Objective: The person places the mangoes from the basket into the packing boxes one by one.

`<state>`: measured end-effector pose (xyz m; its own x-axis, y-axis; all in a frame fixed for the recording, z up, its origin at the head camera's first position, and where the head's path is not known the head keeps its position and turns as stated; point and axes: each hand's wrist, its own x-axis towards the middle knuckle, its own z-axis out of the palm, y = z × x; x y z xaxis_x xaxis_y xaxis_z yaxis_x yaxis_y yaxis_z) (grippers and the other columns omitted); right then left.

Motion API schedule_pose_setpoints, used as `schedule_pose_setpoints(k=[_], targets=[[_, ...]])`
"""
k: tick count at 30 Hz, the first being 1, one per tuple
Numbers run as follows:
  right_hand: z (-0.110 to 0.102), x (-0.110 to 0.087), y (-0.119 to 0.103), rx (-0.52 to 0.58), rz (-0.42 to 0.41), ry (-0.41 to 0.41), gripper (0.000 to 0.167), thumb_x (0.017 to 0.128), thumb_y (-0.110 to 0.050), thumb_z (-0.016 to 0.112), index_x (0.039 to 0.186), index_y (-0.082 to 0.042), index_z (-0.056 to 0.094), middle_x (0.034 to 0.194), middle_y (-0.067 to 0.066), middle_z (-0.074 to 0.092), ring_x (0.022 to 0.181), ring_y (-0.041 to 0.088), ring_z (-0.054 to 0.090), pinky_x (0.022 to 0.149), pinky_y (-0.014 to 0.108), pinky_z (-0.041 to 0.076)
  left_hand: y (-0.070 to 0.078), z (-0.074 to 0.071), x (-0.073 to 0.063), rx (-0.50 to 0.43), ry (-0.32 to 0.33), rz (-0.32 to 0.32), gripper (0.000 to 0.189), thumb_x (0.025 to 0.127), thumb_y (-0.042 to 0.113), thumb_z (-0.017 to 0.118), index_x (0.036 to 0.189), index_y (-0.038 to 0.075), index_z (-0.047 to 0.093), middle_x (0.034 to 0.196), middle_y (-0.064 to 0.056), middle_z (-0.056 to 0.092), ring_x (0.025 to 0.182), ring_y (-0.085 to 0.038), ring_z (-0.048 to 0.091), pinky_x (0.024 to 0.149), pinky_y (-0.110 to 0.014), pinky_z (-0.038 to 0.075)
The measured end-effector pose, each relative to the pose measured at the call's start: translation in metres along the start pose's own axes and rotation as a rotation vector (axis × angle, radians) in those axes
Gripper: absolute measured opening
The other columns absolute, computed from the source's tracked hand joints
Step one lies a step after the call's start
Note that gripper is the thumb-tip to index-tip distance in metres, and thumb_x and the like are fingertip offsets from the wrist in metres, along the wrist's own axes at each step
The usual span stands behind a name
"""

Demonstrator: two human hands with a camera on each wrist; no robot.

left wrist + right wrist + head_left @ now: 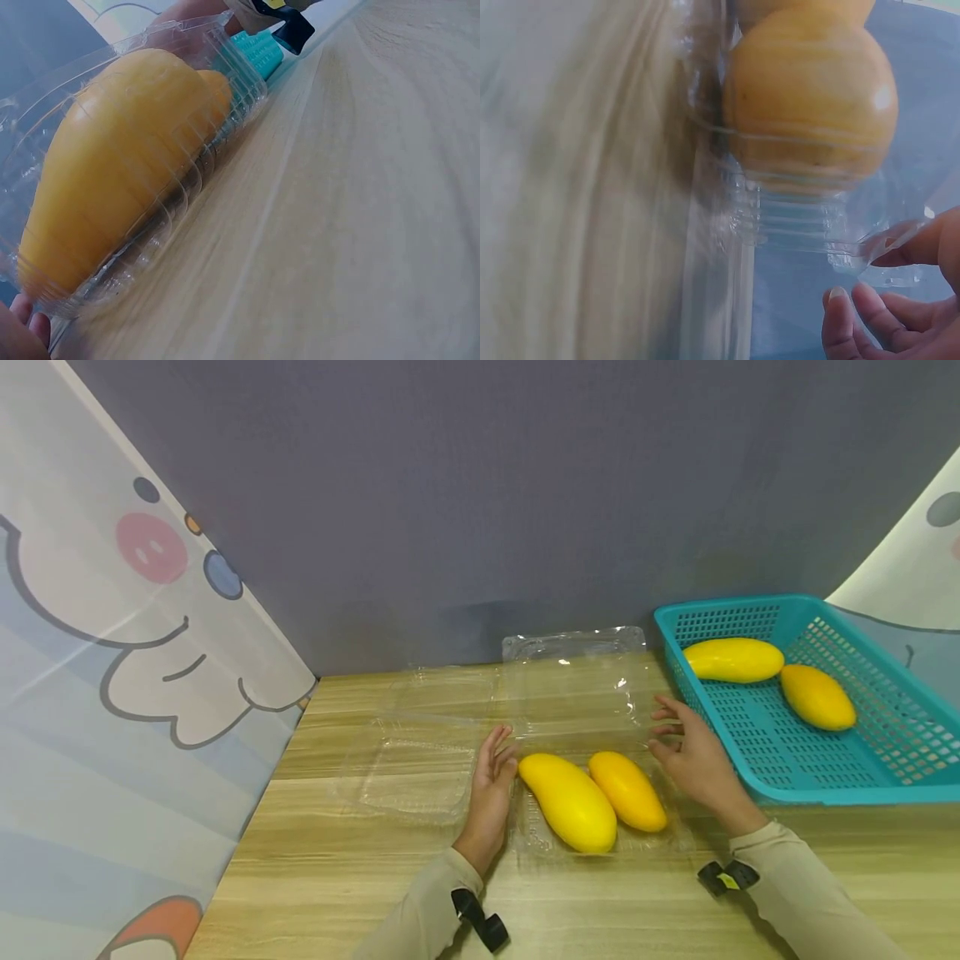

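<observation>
Two yellow mangoes, a long one (567, 802) and a shorter, more orange one (628, 792), lie side by side in a clear plastic clamshell box (536, 835). Its lid (573, 681) is swung back behind it. My left hand (489, 789) is at the box's left side, fingers extended beside the long mango's narrow end. At the right side, my right hand (693, 760) has its fingers spread apart. In the right wrist view, the thumb (915, 247) overlaps the clear rim, with the other fingers below it.
A second clear clamshell box (420, 777) lies opened on the wooden table (300, 868) to the left. The blue plastic basket (802, 768) at the right holds a long yellow mango (735, 660) and a shorter one (817, 697). A grey panel (450, 510) stands behind.
</observation>
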<state>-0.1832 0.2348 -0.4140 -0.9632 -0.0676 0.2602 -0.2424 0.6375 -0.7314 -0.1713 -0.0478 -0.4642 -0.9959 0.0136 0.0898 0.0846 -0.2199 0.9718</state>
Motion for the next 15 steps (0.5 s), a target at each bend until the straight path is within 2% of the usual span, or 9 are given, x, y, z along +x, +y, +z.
schedule_pose_setpoints(k=[6, 9, 12, 15], targets=[[0.0005, -0.001, -0.0008, -0.006, -0.031, 0.044, 0.063, 0.094, -0.003, 0.062, 0.15, 0.005, 0.035, 0.117, 0.024, 0.052, 0.107, 0.043, 0.061, 0.072, 0.014, 0.047, -0.0016, 0.0004, 0.0014, 0.01, -0.004, 0.023, 0.057, 0.102, -0.001, 0.043, 0.155, 0.014, 0.03, 0.158, -0.004, 0.036, 0.143, -0.033, 0.039, 0.118, -0.046, 0.035], [0.0009, -0.0025, -0.003, -0.003, -0.045, 0.072, 0.057, 0.095, -0.007, 0.062, 0.146, 0.006, 0.04, 0.115, 0.024, 0.054, 0.107, 0.043, 0.06, 0.071, 0.011, 0.044, -0.0018, 0.0001, 0.0017, 0.022, -0.005, 0.029, 0.057, 0.102, -0.001, 0.043, 0.155, 0.015, 0.03, 0.157, -0.004, 0.037, 0.142, -0.033, 0.039, 0.117, -0.045, 0.036], [0.0009, -0.0042, -0.0058, 0.003, -0.044, 0.081, 0.055, 0.098, -0.012, 0.061, 0.145, 0.006, 0.04, 0.123, 0.027, 0.053, 0.111, 0.043, 0.056, 0.076, 0.02, 0.046, -0.0017, -0.0003, 0.0016, 0.031, -0.001, 0.024, 0.056, 0.102, 0.0, 0.044, 0.155, 0.016, 0.031, 0.156, -0.003, 0.038, 0.141, -0.032, 0.04, 0.115, -0.042, 0.038], [0.0004, -0.0056, -0.0088, 0.036, -0.039, 0.077, 0.056, 0.1, -0.017, 0.058, 0.146, 0.006, 0.038, 0.134, 0.03, 0.048, 0.117, 0.045, 0.052, 0.084, 0.038, 0.049, -0.0018, -0.0006, 0.0014, 0.038, 0.003, 0.018, 0.055, 0.102, 0.001, 0.044, 0.154, 0.016, 0.032, 0.156, -0.003, 0.039, 0.14, -0.03, 0.041, 0.113, -0.039, 0.04]])
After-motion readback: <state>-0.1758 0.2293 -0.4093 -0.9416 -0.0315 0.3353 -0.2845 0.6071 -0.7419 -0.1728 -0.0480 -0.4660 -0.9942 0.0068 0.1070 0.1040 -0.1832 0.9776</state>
